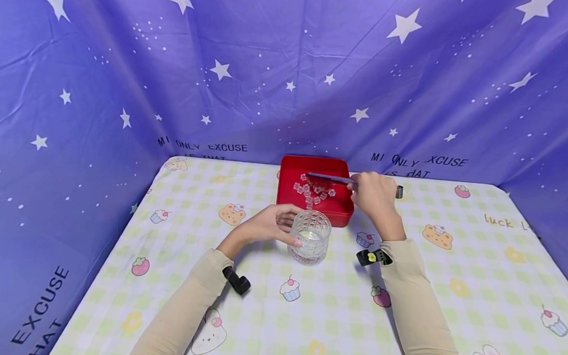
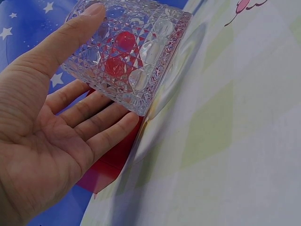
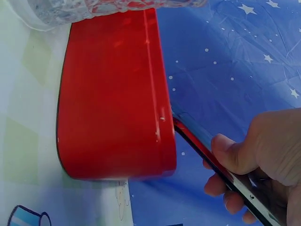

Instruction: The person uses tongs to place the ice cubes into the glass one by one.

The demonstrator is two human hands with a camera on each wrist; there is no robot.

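Note:
A clear patterned drinking glass (image 1: 315, 248) stands upright on the table, close in front of a red tin (image 1: 341, 220). My left hand (image 1: 268, 223) holds the glass from its left side, thumb on the near wall and fingers along the far side. Several clear small cubes (image 1: 316, 198) lie in the tin. In my right hand (image 1: 375, 195) is a pair of metal tongs (image 1: 333, 177), gripped around the arms. Their tips reach over the cubes; in the right wrist view the tin's wall (image 3: 110, 103) hides them.
A checked cloth with printed cupcakes and bears covers the table (image 1: 353, 325). Behind and beside it hangs a blue curtain (image 1: 269, 105) with white stars, close to the tin's back. A black strap device (image 1: 237, 280) sits at each wrist.

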